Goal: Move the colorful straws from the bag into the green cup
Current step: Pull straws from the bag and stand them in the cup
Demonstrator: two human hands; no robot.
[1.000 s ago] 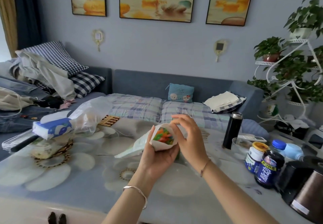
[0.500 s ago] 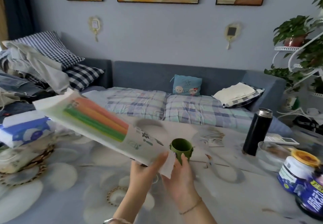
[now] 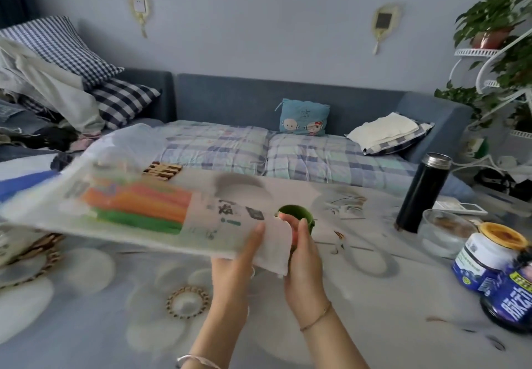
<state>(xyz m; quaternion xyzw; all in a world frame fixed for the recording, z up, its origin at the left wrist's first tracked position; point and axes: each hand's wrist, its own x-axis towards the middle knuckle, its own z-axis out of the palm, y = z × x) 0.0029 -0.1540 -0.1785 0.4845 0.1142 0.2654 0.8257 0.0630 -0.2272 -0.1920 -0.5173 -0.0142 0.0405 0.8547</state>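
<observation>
- Glossy floral tablecloth [image 3: 95, 305] covers a table in front of a blue fabric sofa [image 3: 244, 98].
- A long, flat bag [image 3: 224, 219] of translucent white plastic, motion-blurred, stretches leftward above the table.
- Thin orange and green straws [image 3: 138, 204] lie side by side inside, well left of both hands.
- The left hand [image 3: 234, 259] grips the bag's right end from below; the right hand [image 3: 302, 256] pinches that same end.
- A small round green cup [image 3: 298, 214] stands just behind the right fingertips.
- A tall black flask [image 3: 420, 193] stands far right.
</observation>
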